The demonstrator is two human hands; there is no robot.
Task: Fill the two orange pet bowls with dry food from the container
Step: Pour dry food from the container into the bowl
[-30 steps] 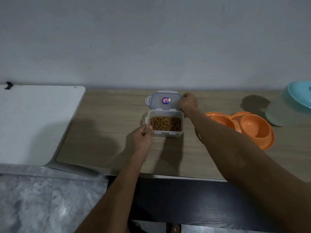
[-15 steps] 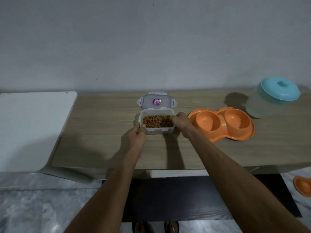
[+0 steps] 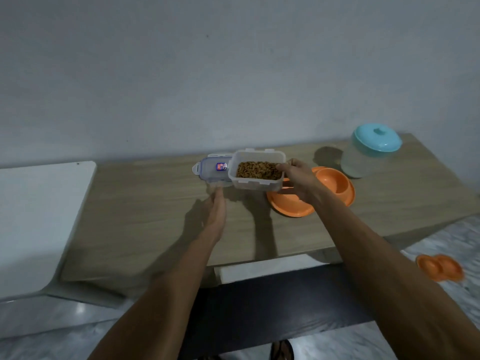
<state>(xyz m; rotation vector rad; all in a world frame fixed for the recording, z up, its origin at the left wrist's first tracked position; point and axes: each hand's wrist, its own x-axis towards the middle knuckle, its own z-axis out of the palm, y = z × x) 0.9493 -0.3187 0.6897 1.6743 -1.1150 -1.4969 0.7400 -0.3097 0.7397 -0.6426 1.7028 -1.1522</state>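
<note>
A clear plastic container (image 3: 255, 183) holding brown dry food is lifted off the table, tilted slightly, held at its right side by my right hand (image 3: 298, 179). It hovers just left of the orange double pet bowl (image 3: 335, 187), whose near bowl is partly hidden by my hand and the container. The container's lid (image 3: 211, 169) lies flat on the wooden table (image 3: 142, 211) behind and to the left. My left hand (image 3: 215, 214) hangs free below the container's left corner, fingers apart, holding nothing.
A translucent jar with a teal lid (image 3: 370, 149) stands behind the bowl at the right. A white surface (image 3: 33, 216) adjoins the table's left end. Another orange double bowl (image 3: 440, 267) lies on the floor at the right. A wall rises right behind the table.
The container rose from the table and moved right toward the orange bowl in my right hand. My left hand let go of it and dropped back.
</note>
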